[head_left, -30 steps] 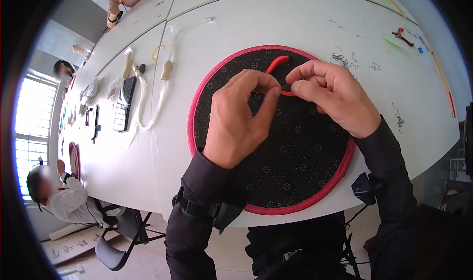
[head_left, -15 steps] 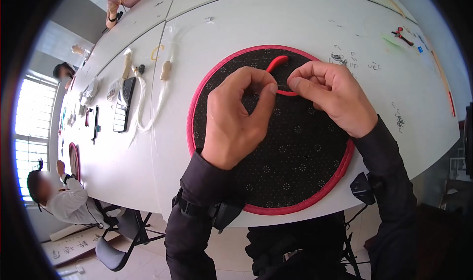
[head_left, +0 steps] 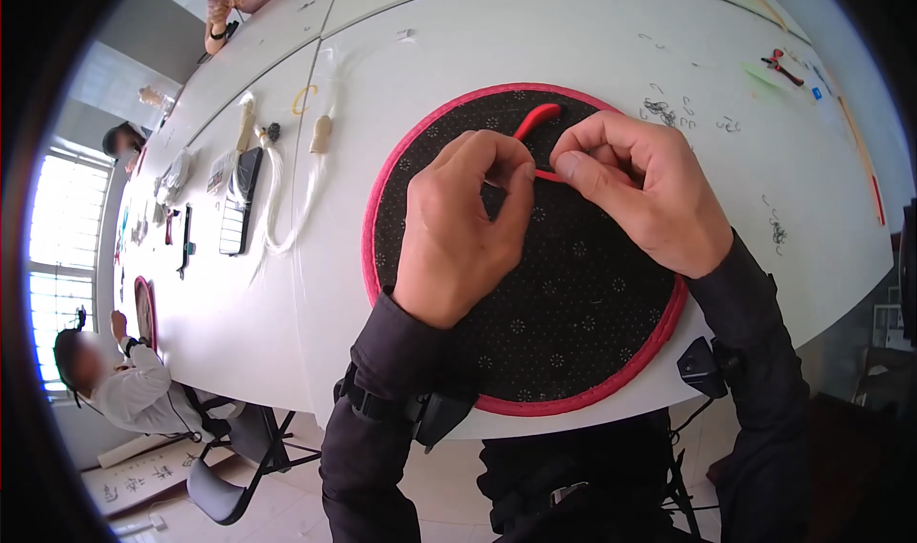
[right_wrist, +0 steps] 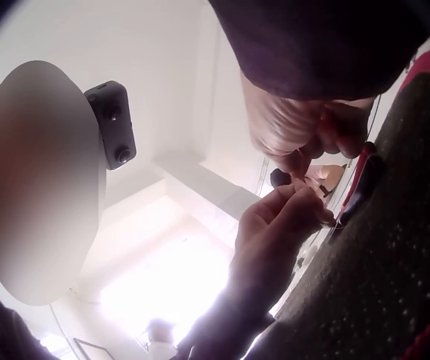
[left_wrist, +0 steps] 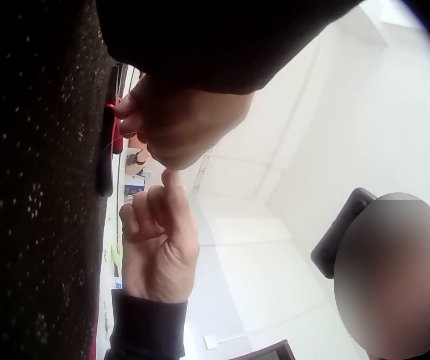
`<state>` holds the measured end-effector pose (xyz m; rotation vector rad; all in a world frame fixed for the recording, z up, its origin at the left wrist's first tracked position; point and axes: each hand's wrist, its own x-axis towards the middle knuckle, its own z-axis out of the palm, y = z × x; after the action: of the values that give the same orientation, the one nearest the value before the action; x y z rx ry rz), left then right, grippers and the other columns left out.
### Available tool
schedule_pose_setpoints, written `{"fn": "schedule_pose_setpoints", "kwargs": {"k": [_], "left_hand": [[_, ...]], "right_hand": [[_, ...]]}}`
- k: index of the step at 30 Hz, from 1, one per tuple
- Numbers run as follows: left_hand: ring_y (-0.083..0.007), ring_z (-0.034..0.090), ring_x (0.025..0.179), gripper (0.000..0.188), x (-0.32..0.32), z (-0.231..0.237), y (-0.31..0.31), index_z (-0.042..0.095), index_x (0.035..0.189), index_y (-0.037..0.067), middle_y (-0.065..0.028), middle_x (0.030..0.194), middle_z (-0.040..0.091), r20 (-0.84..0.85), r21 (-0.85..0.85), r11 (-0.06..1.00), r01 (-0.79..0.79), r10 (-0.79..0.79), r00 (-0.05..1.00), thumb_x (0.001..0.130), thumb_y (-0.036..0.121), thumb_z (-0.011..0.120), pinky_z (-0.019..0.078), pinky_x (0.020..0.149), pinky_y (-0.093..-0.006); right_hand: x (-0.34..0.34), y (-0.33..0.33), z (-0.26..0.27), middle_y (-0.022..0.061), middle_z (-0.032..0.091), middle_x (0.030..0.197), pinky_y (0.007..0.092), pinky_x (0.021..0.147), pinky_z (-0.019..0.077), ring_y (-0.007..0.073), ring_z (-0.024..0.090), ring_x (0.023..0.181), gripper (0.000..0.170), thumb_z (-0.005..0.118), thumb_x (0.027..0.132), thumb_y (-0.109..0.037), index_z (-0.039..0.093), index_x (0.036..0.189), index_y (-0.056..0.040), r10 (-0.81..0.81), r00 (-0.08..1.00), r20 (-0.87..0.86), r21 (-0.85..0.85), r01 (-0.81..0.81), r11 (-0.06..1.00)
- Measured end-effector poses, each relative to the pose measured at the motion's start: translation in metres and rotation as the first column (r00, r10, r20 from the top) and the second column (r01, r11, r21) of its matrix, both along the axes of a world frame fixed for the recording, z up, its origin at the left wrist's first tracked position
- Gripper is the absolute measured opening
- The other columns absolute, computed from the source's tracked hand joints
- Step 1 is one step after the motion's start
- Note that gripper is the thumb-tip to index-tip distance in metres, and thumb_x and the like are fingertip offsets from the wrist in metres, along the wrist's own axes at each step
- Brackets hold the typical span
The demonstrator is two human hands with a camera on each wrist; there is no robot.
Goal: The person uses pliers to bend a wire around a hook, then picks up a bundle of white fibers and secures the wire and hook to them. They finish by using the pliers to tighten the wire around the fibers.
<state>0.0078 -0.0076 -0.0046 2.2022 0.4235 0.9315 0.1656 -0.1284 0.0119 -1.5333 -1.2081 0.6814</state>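
A round dark mat (head_left: 535, 323) with pink-red edging lies on the white table, under both hands. The left hand (head_left: 458, 228) pinches a thin line (left_wrist: 114, 141) between thumb and forefinger; a short piece of it shows at the fingertips in the left wrist view. Close by on the right, the right hand (head_left: 654, 190) has its thumb pressed against curled fingers, also pinching the line, most of which its fingers hide. Red-handled pliers (head_left: 540, 118) lie on the mat beneath the fingertips, partly covered by the left hand.
Small dark hooks (head_left: 659, 113) lie in a pile beyond the right hand, more (head_left: 778, 233) to its right. Another pair of pliers (head_left: 781, 66) lies far right. On the left are a phone (head_left: 239, 204) and a hank of pale line (head_left: 277, 199). A person (head_left: 143, 381) sits far left.
The fingertips drew slightly apart, then the right hand came back a little towards the left one. Both hands keep their pinch, and the pliers stay on the mat.
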Motion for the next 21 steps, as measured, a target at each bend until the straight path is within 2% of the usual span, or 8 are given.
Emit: {"fn": "schedule_pose_setpoints", "kwargs": {"k": [2, 4, 7, 11, 16, 17, 19, 21], "left_hand": [[-0.0239, 0.067, 0.076, 0.008, 0.0, -0.001, 0.0, 0.062, 0.091, -0.003, -0.0133, 0.082, 0.064, -0.005, 0.024, 0.999, 0.03, -0.03, 1.0, 0.085, -0.004, 0.067, 0.0516, 0.067, -0.0332], [-0.0253, 0.067, 0.076, 0.008, 0.0, 0.0, 0.0, 0.062, 0.091, -0.003, -0.0139, 0.083, 0.064, -0.012, 0.037, 0.998, 0.055, -0.055, 0.998, 0.085, -0.004, 0.067, 0.0517, 0.067, -0.0336], [-0.0148, 0.066, 0.083, 0.006, -0.003, 0.006, -0.003, 0.065, 0.095, -0.002, -0.0074, 0.086, 0.068, -0.081, -0.01, 0.997, 0.079, -0.08, 0.994, 0.091, 0.002, 0.066, 0.0519, 0.08, -0.029], [-0.0131, 0.065, 0.085, 0.006, -0.004, 0.006, -0.004, 0.064, 0.098, -0.002, -0.0055, 0.088, 0.067, -0.074, -0.067, 0.992, 0.109, -0.114, 0.991, 0.093, 0.002, 0.066, 0.0515, 0.081, -0.0279], [-0.0112, 0.063, 0.087, 0.008, -0.005, 0.007, -0.005, 0.063, 0.101, -0.004, -0.0046, 0.09, 0.066, -0.048, -0.175, 0.978, 0.116, -0.126, 0.991, 0.096, 0.003, 0.063, 0.0505, 0.08, -0.0257], [-0.0136, 0.064, 0.084, 0.007, -0.004, 0.006, -0.005, 0.063, 0.099, -0.003, -0.0063, 0.089, 0.067, -0.012, -0.188, 0.977, 0.105, -0.11, 0.994, 0.093, 0.001, 0.065, 0.0512, 0.078, -0.0273], [-0.0182, 0.066, 0.079, 0.007, -0.002, 0.005, -0.005, 0.064, 0.093, -0.002, -0.0097, 0.086, 0.068, 0.058, -0.214, 0.973, 0.085, -0.075, 0.996, 0.087, -0.002, 0.068, 0.0525, 0.073, -0.0305], [-0.0176, 0.066, 0.079, 0.006, -0.002, 0.006, -0.006, 0.064, 0.094, -0.002, -0.0094, 0.087, 0.069, 0.072, -0.256, 0.965, 0.055, -0.038, 0.997, 0.088, -0.001, 0.067, 0.0528, 0.075, -0.03]], "right_hand": [[0.0, 0.003, -0.007, -0.0058, 0.043, 0.06, 0.0241, 0.053, 0.0334, 0.0035, 0.038, 0.056, 0.02, 0.067, 0.096, -0.019, 0.068, 0.094, 0.0014, -0.049, 0.998, 0.043, 0.076, 0.046, 0.996], [0.002, 0.005, -0.012, -0.0054, 0.044, 0.061, 0.0242, 0.053, 0.034, 0.0036, 0.038, 0.057, 0.02, 0.066, 0.097, -0.018, 0.068, 0.094, 0.0016, -0.074, 0.996, 0.039, 0.119, 0.069, 0.99], [0.004, 0.005, -0.014, -0.0052, 0.045, 0.062, 0.0239, 0.054, 0.0347, 0.0034, 0.039, 0.058, 0.02, 0.065, 0.098, -0.018, 0.067, 0.094, 0.002, -0.09, 0.996, 0.018, 0.117, 0.087, 0.989], [0.005, 0.006, -0.015, -0.0055, 0.047, 0.064, 0.0229, 0.054, 0.0351, 0.0028, 0.039, 0.059, 0.021, 0.065, 0.099, -0.018, 0.067, 0.094, 0.0024, -0.082, 0.996, -0.032, 0.086, 0.084, 0.993], [0.004, 0.008, -0.021, -0.006, 0.049, 0.066, 0.0223, 0.053, 0.035, 0.0018, 0.041, 0.059, 0.021, 0.065, 0.099, -0.018, 0.066, 0.095, 0.0025, -0.056, 0.994, -0.089, 0.135, 0.068, 0.989], [0.003, 0.008, -0.022, -0.0061, 0.049, 0.066, 0.0222, 0.053, 0.0349, 0.0015, 0.041, 0.059, 0.021, 0.065, 0.099, -0.018, 0.066, 0.095, 0.0023, -0.049, 0.993, -0.112, 0.142, 0.065, 0.988], [0.003, 0.006, -0.018, -0.0063, 0.049, 0.065, 0.022, 0.052, 0.0341, 0.0009, 0.041, 0.058, 0.021, 0.065, 0.099, -0.018, 0.066, 0.096, 0.0019, -0.039, 0.993, -0.114, 0.071, 0.047, 0.996], [0.001, 0.003, -0.01, -0.0069, 0.051, 0.069, 0.0207, 0.054, 0.0334, -0.0001, 0.041, 0.06, 0.019, 0.065, 0.099, -0.018, 0.066, 0.097, 0.0013, -0.023, 0.993, -0.114, -0.002, 0.022, 1.0]]}}
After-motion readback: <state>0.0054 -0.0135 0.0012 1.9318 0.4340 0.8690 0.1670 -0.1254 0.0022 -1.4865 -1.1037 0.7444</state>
